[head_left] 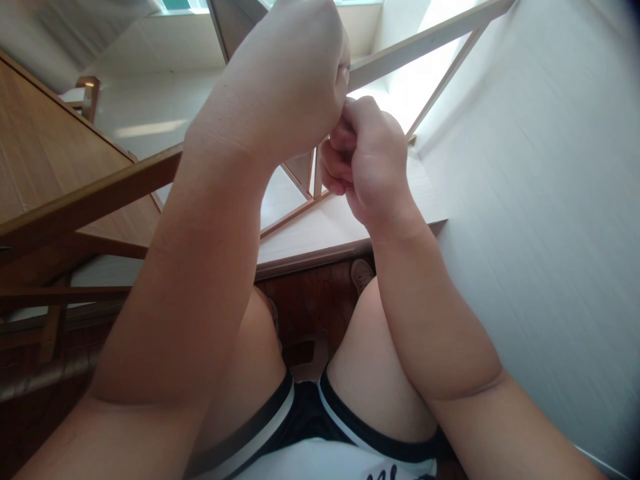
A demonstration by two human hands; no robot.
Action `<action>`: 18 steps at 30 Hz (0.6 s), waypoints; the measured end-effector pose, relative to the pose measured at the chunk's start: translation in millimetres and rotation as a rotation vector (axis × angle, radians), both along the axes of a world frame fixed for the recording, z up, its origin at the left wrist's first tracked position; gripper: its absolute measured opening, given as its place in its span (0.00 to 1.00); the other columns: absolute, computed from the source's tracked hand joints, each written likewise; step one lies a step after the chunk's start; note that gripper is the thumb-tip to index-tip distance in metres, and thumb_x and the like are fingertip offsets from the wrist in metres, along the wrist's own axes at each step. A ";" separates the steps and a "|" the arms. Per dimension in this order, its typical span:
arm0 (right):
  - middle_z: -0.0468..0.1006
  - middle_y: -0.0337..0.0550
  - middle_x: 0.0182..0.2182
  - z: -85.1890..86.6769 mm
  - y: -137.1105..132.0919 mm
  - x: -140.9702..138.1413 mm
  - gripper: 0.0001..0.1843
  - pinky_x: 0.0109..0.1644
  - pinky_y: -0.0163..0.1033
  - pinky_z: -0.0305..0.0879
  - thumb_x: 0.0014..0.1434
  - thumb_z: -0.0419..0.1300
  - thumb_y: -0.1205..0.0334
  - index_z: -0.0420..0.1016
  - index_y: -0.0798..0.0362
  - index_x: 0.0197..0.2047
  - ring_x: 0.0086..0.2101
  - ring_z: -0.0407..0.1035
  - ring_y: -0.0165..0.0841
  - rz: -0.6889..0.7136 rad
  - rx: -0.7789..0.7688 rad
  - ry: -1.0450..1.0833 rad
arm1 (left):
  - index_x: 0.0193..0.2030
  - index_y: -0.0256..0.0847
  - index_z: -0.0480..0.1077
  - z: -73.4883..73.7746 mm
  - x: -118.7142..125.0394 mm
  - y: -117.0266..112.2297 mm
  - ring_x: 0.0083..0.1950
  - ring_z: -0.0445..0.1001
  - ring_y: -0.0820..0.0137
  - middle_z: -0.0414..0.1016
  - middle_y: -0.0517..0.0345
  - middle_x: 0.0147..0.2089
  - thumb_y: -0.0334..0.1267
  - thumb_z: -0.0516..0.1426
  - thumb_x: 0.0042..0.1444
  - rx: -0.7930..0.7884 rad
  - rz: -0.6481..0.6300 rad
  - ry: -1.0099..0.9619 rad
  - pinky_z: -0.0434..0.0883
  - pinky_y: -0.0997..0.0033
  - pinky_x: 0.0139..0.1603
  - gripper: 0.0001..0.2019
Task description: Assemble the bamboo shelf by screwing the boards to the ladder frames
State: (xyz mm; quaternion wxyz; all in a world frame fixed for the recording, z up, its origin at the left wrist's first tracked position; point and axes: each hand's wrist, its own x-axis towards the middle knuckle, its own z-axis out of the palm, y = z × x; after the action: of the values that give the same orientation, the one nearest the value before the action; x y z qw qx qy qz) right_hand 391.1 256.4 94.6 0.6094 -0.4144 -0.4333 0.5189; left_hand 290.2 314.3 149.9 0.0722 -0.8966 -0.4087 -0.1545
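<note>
Both of my hands are raised close together in front of me, at the top middle of the view. My left hand [300, 73] is closed, its back toward me and its fingers hidden from sight. Just below and to its right, my right hand [373, 157] has its fingers curled in, with the fingertips close up against the left hand. Whatever the two hands may hold is hidden between them. Behind them runs a long wooden rail [415, 53], rising from the left to the upper right; I cannot tell whether either hand touches it.
A pale wall [540, 200] stands close on my right. At left is a brown wooden panel [60, 147] like a tabletop. A white ledge [320, 230] with thin wooden bars lies beyond my knees. Dark wooden floor [320, 293] shows between my legs. Bright windows are at the top.
</note>
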 end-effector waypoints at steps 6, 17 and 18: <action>0.41 0.31 0.18 6.3 -1.5 5.4 0.20 0.18 0.39 0.41 0.58 0.52 0.58 0.45 0.46 0.20 0.18 0.35 0.29 0.130 -0.050 0.118 | 0.35 0.31 0.77 1.0 2.6 -1.6 0.36 0.75 0.58 0.77 0.43 0.33 0.26 0.48 0.57 0.024 0.036 0.070 0.62 0.61 0.35 0.15; 0.49 0.34 0.15 -0.8 5.7 8.7 0.21 0.18 0.39 0.39 0.57 0.57 0.57 0.51 0.48 0.18 0.15 0.45 0.28 -0.045 -0.026 -0.032 | 0.31 0.36 0.71 2.7 0.2 -3.8 0.42 0.74 0.56 0.66 0.53 0.30 0.26 0.46 0.60 -0.044 0.016 0.041 0.65 0.54 0.48 0.13; 0.50 0.34 0.15 -0.8 6.3 10.1 0.22 0.18 0.38 0.38 0.57 0.58 0.56 0.51 0.48 0.18 0.15 0.45 0.28 -0.048 -0.037 -0.037 | 0.31 0.36 0.71 2.8 0.4 -3.9 0.40 0.74 0.58 0.66 0.53 0.30 0.26 0.47 0.60 -0.044 0.025 0.037 0.65 0.54 0.48 0.13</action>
State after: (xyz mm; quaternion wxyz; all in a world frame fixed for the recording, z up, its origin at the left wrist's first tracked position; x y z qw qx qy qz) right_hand 401.2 262.7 93.8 0.6056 -0.4455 -0.4248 0.5043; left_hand 290.6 310.4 152.8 0.0617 -0.8956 -0.4217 -0.1277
